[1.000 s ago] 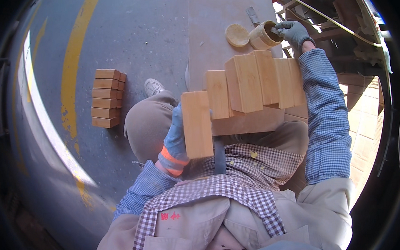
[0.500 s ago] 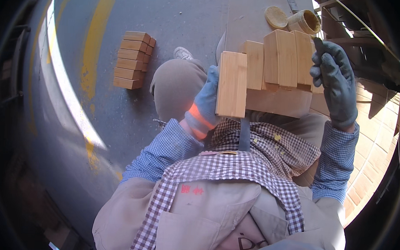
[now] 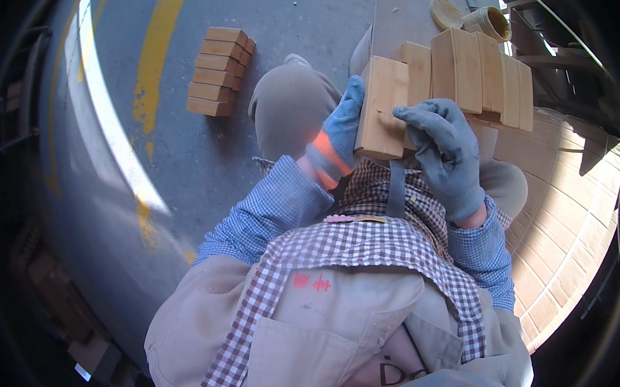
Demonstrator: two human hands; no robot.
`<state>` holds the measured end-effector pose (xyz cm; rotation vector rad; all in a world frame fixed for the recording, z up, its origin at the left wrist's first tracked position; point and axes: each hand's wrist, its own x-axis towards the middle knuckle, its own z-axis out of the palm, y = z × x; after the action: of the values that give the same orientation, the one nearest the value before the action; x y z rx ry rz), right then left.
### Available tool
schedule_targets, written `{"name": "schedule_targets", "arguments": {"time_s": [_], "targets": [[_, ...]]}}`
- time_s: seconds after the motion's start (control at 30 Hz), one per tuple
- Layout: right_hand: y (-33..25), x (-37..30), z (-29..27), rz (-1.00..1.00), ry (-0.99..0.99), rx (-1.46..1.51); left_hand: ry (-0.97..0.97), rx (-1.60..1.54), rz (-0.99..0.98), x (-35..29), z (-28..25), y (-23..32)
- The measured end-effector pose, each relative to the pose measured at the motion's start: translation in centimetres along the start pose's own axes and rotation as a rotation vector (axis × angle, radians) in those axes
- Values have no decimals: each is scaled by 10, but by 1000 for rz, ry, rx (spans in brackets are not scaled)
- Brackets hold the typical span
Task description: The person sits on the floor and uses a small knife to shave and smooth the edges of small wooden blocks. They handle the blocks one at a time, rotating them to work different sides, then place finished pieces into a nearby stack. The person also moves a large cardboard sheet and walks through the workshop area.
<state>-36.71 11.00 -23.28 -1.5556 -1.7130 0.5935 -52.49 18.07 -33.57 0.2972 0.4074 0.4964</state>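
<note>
My left hand (image 3: 341, 125), in a blue-grey glove with an orange cuff, grips a light wooden block (image 3: 385, 92) by its left side. The block stands tilted up in front of my lap, its broad face towards me. A small yellowish dab (image 3: 379, 111) sits on that face. My right hand (image 3: 447, 148), in a grey glove, is closed with its fingertips close to the dab. The small dark flat tool seen in it earlier is mostly hidden by the fingers now. Several similar wooden blocks (image 3: 458, 68) stand in a row just beyond my right hand.
A tub of yellowish paste (image 3: 488, 24) lies on its side at the far right beside its round lid (image 3: 446, 13). On the floor at left is a stack of wooden blocks (image 3: 214, 73). Cardboard (image 3: 562, 207) covers the ground at right.
My right hand has come down and left from beside the tub to the held block. A yellowish dab now shows on the block's face. The view has shifted slightly.
</note>
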Motion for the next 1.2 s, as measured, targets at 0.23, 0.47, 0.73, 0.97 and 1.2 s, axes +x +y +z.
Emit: {"name": "schedule_targets", "arguments": {"time_s": [0.23, 0.47, 0.73, 0.97, 1.2], "targets": [[2, 4, 2, -34, 23, -94, 3, 12, 25, 2, -1, -1], [1, 5, 5, -33, 17, -130, -10, 16, 22, 6, -7, -5], [1, -4, 4, -46, -18, -160, -1, 9, -5, 5, -8, -5], [-4, -15, 3, -47, -44, -126, -11, 7, -43, 4, -11, -4], [-3, -25, 5, -70, -58, -103, -1, 102, -25, 6, -19, -8]]}}
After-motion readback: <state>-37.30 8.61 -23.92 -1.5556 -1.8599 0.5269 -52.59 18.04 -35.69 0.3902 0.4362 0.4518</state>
